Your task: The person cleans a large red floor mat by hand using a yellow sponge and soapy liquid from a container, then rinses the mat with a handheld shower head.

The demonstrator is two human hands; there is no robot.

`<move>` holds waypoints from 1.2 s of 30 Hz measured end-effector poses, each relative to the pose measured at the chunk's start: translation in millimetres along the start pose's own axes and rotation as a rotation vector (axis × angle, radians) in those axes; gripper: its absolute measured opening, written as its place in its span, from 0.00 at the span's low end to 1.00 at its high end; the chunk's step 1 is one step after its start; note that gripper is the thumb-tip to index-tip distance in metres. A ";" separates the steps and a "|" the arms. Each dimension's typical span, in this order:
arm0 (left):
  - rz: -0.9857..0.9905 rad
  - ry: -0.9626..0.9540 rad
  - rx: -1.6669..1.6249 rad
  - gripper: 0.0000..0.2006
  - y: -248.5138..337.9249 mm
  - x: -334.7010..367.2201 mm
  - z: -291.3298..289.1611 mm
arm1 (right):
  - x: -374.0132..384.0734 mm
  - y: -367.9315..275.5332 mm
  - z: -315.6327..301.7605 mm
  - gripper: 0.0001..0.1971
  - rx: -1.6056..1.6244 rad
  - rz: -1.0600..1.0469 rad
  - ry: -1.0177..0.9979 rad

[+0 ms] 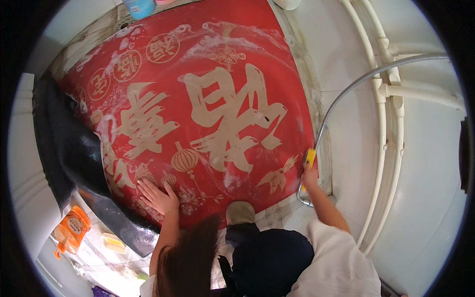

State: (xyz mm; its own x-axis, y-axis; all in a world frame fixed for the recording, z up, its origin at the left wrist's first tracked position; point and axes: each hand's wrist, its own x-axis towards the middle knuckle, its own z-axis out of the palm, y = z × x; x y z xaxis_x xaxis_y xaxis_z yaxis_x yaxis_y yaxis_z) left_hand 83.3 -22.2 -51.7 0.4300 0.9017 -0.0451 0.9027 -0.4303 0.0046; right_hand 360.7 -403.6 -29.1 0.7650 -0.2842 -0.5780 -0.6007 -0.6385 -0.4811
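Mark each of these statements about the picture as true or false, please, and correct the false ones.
1. The left hand lies flat on the red mat. True.
2. The right hand holds a blue sponge. False: it grips a yellow handle joined to a metal hose.
3. The mat is dry and clean. False: white soap foam is spread over it.
4. An orange bottle stands at the lower left. True.
5. The mat's left edge is folded over and shows a black underside. True.
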 end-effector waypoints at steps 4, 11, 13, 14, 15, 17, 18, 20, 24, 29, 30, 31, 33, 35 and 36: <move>0.003 0.005 0.025 0.32 4.1 -0.2 3.5 | -42.3 50.2 2.5 0.22 -0.015 0.149 0.066; -0.002 0.024 0.035 0.32 -4.6 -0.8 7.1 | 19.5 -89.1 58.3 0.26 -0.301 -0.269 0.183; 0.034 0.015 0.017 0.32 8.9 -1.8 7.6 | 55.0 -134.8 68.9 0.27 -0.265 -0.289 0.167; 0.011 0.023 0.062 0.32 -0.3 -0.6 9.9 | 20.0 -175.5 106.0 0.24 -0.275 -0.403 0.117; 0.017 0.026 0.052 0.32 3.0 0.2 11.0 | -2.2 -196.3 132.0 0.21 -0.332 -0.459 0.024; 0.042 0.042 0.058 0.32 6.9 -1.4 11.1 | -55.2 -198.6 176.3 0.21 -0.454 -0.431 -0.244; 0.020 0.048 0.076 0.32 -3.1 -3.1 8.0 | -101.3 -194.7 191.7 0.21 -0.562 -0.532 -0.357; 0.001 0.008 0.021 0.32 -0.1 -1.4 5.1 | -137.0 -143.8 193.7 0.21 -0.745 -0.791 -0.454; 0.018 0.008 -0.007 0.32 4.6 -1.7 9.5 | -137.6 -93.3 123.5 0.20 -0.969 -0.618 -0.555; -0.005 0.035 0.042 0.32 -10.0 -1.0 9.3 | -50.4 -68.0 42.8 0.23 -0.836 -0.441 -0.029; -0.006 0.035 0.045 0.32 -11.6 0.3 9.0 | -31.2 -70.0 42.3 0.22 -0.770 -0.455 0.053; 0.006 0.043 0.040 0.32 -10.4 0.8 8.0 | -3.9 -68.9 41.8 0.21 -0.707 -0.461 0.138; 0.049 0.047 -0.001 0.32 11.9 -1.2 7.7 | 84.0 -76.0 25.9 0.25 -0.269 -0.260 0.160; 0.019 0.004 0.005 0.32 15.1 1.1 7.6 | 101.8 -121.3 50.8 0.26 -0.196 -0.408 0.244; 0.034 0.019 -0.004 0.32 10.3 0.0 8.5 | 85.4 -146.0 73.4 0.26 -0.222 -0.389 0.253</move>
State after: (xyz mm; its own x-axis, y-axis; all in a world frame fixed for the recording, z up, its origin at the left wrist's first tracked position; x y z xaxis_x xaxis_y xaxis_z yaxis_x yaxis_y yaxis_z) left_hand 92.5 -26.9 -60.2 0.4605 0.8873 -0.0259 0.8877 -0.4604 0.0099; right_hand 496.7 -282.2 -56.7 0.9708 -0.1421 -0.1934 -0.2179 -0.8600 -0.4615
